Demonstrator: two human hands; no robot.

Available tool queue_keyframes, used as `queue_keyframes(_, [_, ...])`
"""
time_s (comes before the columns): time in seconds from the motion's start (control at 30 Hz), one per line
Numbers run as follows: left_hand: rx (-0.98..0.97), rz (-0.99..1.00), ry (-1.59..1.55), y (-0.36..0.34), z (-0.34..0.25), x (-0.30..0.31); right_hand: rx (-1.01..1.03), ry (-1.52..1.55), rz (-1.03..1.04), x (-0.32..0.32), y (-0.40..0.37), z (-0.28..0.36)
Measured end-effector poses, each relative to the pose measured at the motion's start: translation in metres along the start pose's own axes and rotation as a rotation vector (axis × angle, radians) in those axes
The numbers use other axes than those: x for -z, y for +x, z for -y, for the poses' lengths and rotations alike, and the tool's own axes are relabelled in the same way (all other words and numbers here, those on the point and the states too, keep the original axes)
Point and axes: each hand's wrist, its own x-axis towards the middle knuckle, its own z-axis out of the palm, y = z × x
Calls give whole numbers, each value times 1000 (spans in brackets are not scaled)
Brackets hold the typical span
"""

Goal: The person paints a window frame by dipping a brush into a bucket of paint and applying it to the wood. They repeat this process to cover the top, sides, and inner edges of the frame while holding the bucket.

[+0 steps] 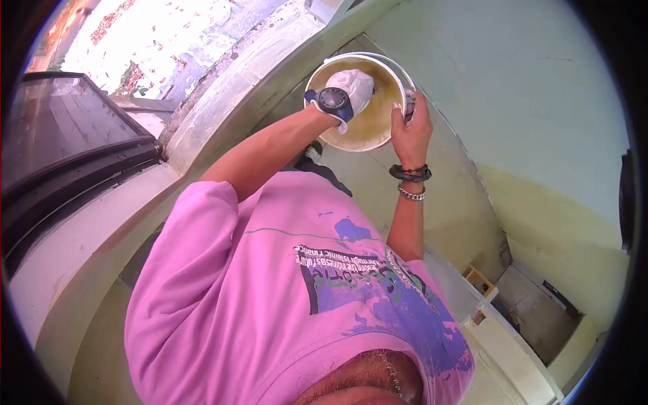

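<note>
A round white bucket (pixel 364 144) with a raised wire handle is at the upper middle, its inside stained yellowish. My left hand (pixel 351 90) reaches into its mouth, covered by a white glove or cloth, with a dark watch at the wrist; its fingers are hidden, and whether it holds anything cannot be made out. At the bucket's right rim, my right hand (pixel 412 131) is bare and closed on the edge, thumb on the inner side. A black band and a metal bracelet circle that wrist.
A dark-framed window (pixel 74 128) stands open at left, beside a pale ledge (pixel 236 94). A green wall (pixel 526 101) rises at right. Low on the right are a pale cabinet-like surface (pixel 503 351) and a small wooden item (pixel 480 282).
</note>
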Motion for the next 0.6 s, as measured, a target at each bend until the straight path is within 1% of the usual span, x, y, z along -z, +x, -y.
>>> queue_keyframes(0.07, [-24, 13, -121, 0, 3, -9, 37, -20, -22, 0, 1, -1])
queue_keyframes(0.1, [-31, 26, -129, 1, 5, -13, -48, -3, 8, 1, 1, 1])
queue_keyframes(0.17, [-41, 58, -136, -6, -1, 4, -21, 9, -8, -1, 0, 0])
queue_keyframes(0.2, [-18, 19, -94, 2, 4, 0, -5, 12, -10, -2, 2, 0])
queue_keyframes(0.27, [-32, 185, -32, 7, 1, -9, 21, 13, -19, -3, 2, 1])
queue_keyframes(0.3, [-39, 258, -3, 10, -2, -11, -23, -9, 20, 1, 3, 3])
queue_keyframes(0.37, [-67, 147, -90, 3, -10, 1, 2, -15, -34, -3, 2, 0])
queue_keyframes(0.43, [-54, -1, -164, -4, 0, 9, -57, 0, -24, -5, -1, -6])
queue_keyframes(0.47, [-5, -4, -228, -16, 0, 30, -79, 12, -21, -5, 1, -6])
queue_keyframes(0.5, [-64, -40, -264, -26, 10, 41, -130, -34, -6, -3, 1, -4])
queue_keyframes(0.57, [-46, -116, -364, -61, 13, 91, -41, -40, -76, -6, -2, -15])
queue_keyframes(0.6, [-37, -170, -427, -73, 26, 98, -33, -30, -94, -8, -1, -18])
